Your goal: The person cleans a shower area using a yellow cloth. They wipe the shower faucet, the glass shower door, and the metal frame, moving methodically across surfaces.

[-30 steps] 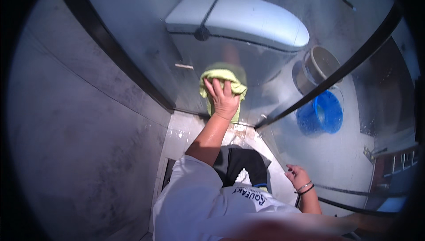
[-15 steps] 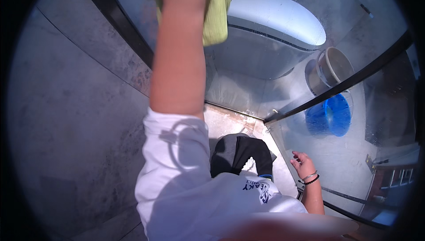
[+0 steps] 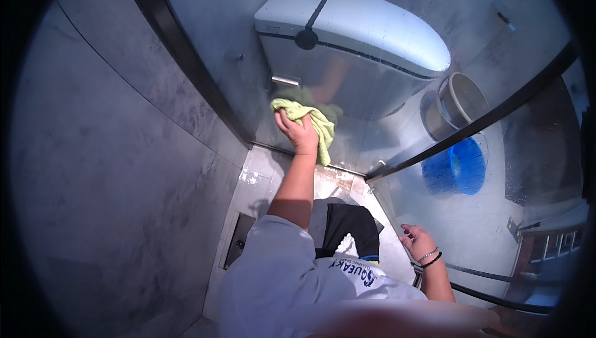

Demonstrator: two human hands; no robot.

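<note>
Glass [image 3: 248, 89] apparently touches green cloth [image 3: 325, 129] beneath the left hand [image 3: 300, 136]

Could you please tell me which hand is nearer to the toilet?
Left: the left hand holds a green cloth at the glass before the toilet; the right hand is farther off, lower right in view.
</note>
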